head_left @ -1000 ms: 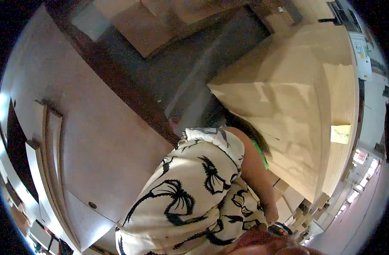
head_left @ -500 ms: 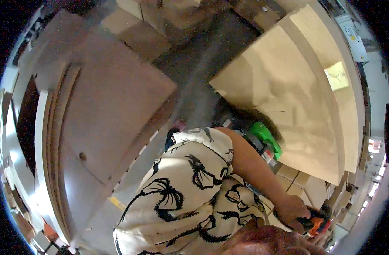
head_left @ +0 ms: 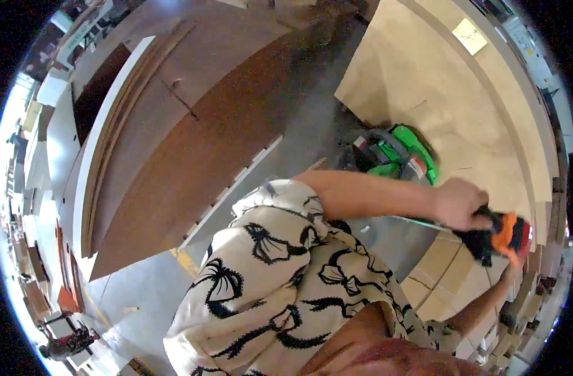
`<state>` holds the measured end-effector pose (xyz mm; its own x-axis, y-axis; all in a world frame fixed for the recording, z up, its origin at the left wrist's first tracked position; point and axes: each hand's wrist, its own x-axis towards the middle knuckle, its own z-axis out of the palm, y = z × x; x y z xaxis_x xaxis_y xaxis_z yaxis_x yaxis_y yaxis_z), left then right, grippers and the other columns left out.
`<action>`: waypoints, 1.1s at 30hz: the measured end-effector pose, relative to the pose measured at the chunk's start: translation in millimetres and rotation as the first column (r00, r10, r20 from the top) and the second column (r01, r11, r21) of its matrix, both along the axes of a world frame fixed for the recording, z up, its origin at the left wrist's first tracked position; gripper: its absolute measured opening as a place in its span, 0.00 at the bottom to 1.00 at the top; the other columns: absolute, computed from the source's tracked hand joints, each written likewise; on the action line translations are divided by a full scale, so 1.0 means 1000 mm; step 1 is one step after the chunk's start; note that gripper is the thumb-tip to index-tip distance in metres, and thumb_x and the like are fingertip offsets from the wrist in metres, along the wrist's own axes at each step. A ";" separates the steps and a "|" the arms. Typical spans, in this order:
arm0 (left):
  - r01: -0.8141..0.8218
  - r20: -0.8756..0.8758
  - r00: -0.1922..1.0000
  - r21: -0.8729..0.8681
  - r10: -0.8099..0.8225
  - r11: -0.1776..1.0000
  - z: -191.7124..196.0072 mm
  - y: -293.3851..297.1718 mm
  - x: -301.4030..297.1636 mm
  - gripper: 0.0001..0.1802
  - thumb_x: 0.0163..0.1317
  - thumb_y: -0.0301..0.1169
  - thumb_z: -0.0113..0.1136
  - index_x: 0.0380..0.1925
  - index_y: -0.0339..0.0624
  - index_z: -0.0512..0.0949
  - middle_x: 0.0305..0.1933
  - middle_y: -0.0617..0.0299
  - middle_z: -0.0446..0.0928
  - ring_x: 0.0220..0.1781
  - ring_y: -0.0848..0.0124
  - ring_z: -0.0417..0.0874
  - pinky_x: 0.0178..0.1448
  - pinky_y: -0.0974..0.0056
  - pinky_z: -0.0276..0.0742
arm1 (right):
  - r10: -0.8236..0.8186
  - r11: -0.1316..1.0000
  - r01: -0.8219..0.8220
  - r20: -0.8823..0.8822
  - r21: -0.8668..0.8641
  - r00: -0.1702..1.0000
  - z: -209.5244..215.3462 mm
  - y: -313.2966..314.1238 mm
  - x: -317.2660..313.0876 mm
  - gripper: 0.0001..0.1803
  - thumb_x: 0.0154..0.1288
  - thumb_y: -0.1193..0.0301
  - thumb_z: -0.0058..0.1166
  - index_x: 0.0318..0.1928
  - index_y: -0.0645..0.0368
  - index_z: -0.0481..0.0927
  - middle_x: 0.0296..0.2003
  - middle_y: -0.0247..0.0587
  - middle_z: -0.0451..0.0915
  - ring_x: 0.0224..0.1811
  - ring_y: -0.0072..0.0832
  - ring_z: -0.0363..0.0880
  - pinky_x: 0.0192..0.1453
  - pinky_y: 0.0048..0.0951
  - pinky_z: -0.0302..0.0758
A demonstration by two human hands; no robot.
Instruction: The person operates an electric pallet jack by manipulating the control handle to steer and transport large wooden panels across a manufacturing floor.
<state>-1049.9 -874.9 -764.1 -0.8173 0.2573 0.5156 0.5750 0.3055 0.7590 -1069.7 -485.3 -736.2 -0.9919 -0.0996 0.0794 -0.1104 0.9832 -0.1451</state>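
Observation:
A black control handle point(head_left: 482, 243) with orange and red parts is at the right. My left hand point(head_left: 465, 203) is closed around its near-left side, with the forearm stretched across from my body. From below, my right hand point(head_left: 517, 262) reaches the orange and red end and appears wrapped on it; its fingers are partly hidden. A thin shaft leads from the handle toward a green and black machine point(head_left: 418, 150), which looks like a powered pallet truck. That machine stands against a stack of pale boards point(head_left: 387, 75).
A big stack of brown boards point(head_left: 174, 163) fills the left, with a white edged panel point(head_left: 86, 207) on it. Cardboard boxes point(head_left: 437, 269) lie below the handle. Grey floor point(head_left: 136, 294) with a yellow line runs between. A yellow note point(head_left: 469, 36) lies on the pale boards.
My view has turned, so the board stacks sit differently in it. The handle and my left hand appear higher in the picture. My right forearm has come into sight below the handle.

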 end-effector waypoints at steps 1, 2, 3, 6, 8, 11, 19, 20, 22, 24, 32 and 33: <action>0.068 -0.063 0.996 -0.004 -0.068 0.998 -0.014 0.014 0.024 0.26 0.52 0.53 0.55 0.27 0.38 0.74 0.24 0.47 0.76 0.28 0.48 0.79 0.31 0.49 0.74 | 0.017 1.000 -0.017 0.021 0.009 1.000 -0.010 0.011 0.025 0.16 0.66 0.63 0.42 0.42 0.62 0.77 0.33 0.48 0.76 0.34 0.45 0.72 0.39 0.39 0.71; 0.139 -0.123 0.983 -0.002 -0.138 0.990 -0.018 0.024 0.053 0.24 0.51 0.52 0.56 0.27 0.39 0.73 0.23 0.48 0.75 0.27 0.48 0.78 0.31 0.49 0.74 | 0.037 0.999 -0.038 0.038 0.028 0.999 -0.017 0.022 0.050 0.16 0.66 0.63 0.42 0.42 0.62 0.77 0.33 0.48 0.76 0.34 0.45 0.72 0.39 0.39 0.71; 0.219 -0.091 0.971 -0.031 -0.221 0.975 -0.026 0.032 0.085 0.23 0.50 0.51 0.57 0.27 0.40 0.72 0.23 0.48 0.75 0.27 0.48 0.78 0.30 0.49 0.74 | 0.058 0.997 -0.061 0.056 0.047 0.997 -0.024 0.033 0.078 0.16 0.66 0.63 0.43 0.42 0.62 0.77 0.33 0.48 0.76 0.34 0.45 0.72 0.39 0.39 0.71; 0.365 0.058 0.931 -0.211 -0.361 0.907 -0.043 0.043 0.181 0.25 0.46 0.53 0.58 0.25 0.39 0.75 0.22 0.49 0.76 0.27 0.49 0.79 0.32 0.49 0.75 | 0.182 0.976 -0.192 0.102 0.103 0.978 -0.054 0.068 0.150 0.16 0.66 0.63 0.43 0.42 0.62 0.77 0.33 0.47 0.76 0.34 0.45 0.71 0.39 0.39 0.70; 0.436 0.079 0.900 -0.194 -0.429 0.879 -0.075 0.060 0.222 0.25 0.44 0.51 0.58 0.28 0.38 0.76 0.23 0.48 0.76 0.27 0.49 0.79 0.33 0.49 0.74 | 0.324 0.926 -0.336 0.096 0.171 0.941 -0.073 0.098 0.198 0.16 0.66 0.63 0.43 0.42 0.62 0.77 0.33 0.47 0.76 0.34 0.45 0.71 0.39 0.39 0.70; 0.499 0.258 0.860 -0.242 -0.441 0.832 -0.072 0.074 0.272 0.25 0.44 0.50 0.57 0.31 0.38 0.77 0.23 0.50 0.77 0.27 0.51 0.79 0.33 0.51 0.75 | 0.636 0.714 -0.579 -0.020 0.394 0.771 -0.089 0.133 0.242 0.16 0.66 0.63 0.43 0.42 0.62 0.77 0.33 0.47 0.76 0.34 0.45 0.71 0.39 0.39 0.70; 0.289 0.410 0.911 -0.555 -0.045 0.780 -0.030 0.127 0.310 0.30 0.46 0.56 0.59 0.29 0.35 0.76 0.25 0.46 0.78 0.30 0.51 0.81 0.33 0.50 0.77 | 0.265 0.952 -0.306 0.442 0.022 0.857 -0.041 0.062 0.237 0.18 0.63 0.68 0.47 0.51 0.65 0.73 0.46 0.52 0.77 0.49 0.39 0.75 0.55 0.36 0.69; 0.234 0.296 0.953 -0.609 -0.056 0.758 -0.022 0.140 0.306 0.32 0.46 0.58 0.58 0.27 0.34 0.76 0.25 0.44 0.78 0.31 0.51 0.81 0.33 0.51 0.77 | 0.308 0.919 -0.175 0.365 -0.352 0.879 -0.064 0.094 0.225 0.17 0.62 0.70 0.48 0.51 0.65 0.73 0.44 0.51 0.78 0.47 0.37 0.76 0.54 0.36 0.70; 0.069 0.238 0.960 -0.711 0.147 0.700 -0.019 0.159 0.301 0.38 0.41 0.68 0.56 0.25 0.38 0.79 0.28 0.50 0.80 0.31 0.55 0.82 0.36 0.55 0.77 | 0.405 0.750 -0.160 0.253 -0.642 0.879 -0.076 0.113 0.221 0.18 0.60 0.74 0.49 0.52 0.63 0.72 0.42 0.48 0.79 0.44 0.33 0.76 0.50 0.35 0.71; 0.015 0.252 0.940 -0.707 0.232 0.707 -0.009 0.164 0.305 0.38 0.40 0.69 0.56 0.26 0.41 0.79 0.26 0.50 0.79 0.32 0.55 0.82 0.36 0.54 0.77 | 0.435 0.889 -0.304 0.422 -0.342 0.795 -0.074 0.118 0.197 0.21 0.62 0.62 0.46 0.53 0.58 0.72 0.44 0.46 0.78 0.45 0.33 0.76 0.49 0.35 0.72; 0.212 0.488 0.858 -0.619 0.159 0.756 -0.023 0.162 0.322 0.34 0.40 0.63 0.63 0.31 0.42 0.75 0.31 0.53 0.78 0.36 0.55 0.79 0.39 0.56 0.71 | 0.812 0.584 -0.692 0.334 -0.424 0.480 -0.050 0.104 0.229 0.22 0.52 0.60 0.61 0.45 0.58 0.76 0.28 0.45 0.78 0.29 0.30 0.76 0.34 0.32 0.71; 0.141 0.381 0.912 -0.638 0.152 0.757 -0.039 0.157 0.325 0.34 0.38 0.61 0.65 0.33 0.43 0.75 0.32 0.53 0.78 0.38 0.55 0.79 0.41 0.56 0.71 | 0.787 0.610 -0.707 0.378 -0.358 0.488 -0.056 0.099 0.235 0.24 0.48 0.56 0.64 0.42 0.58 0.77 0.27 0.46 0.78 0.27 0.32 0.76 0.33 0.34 0.71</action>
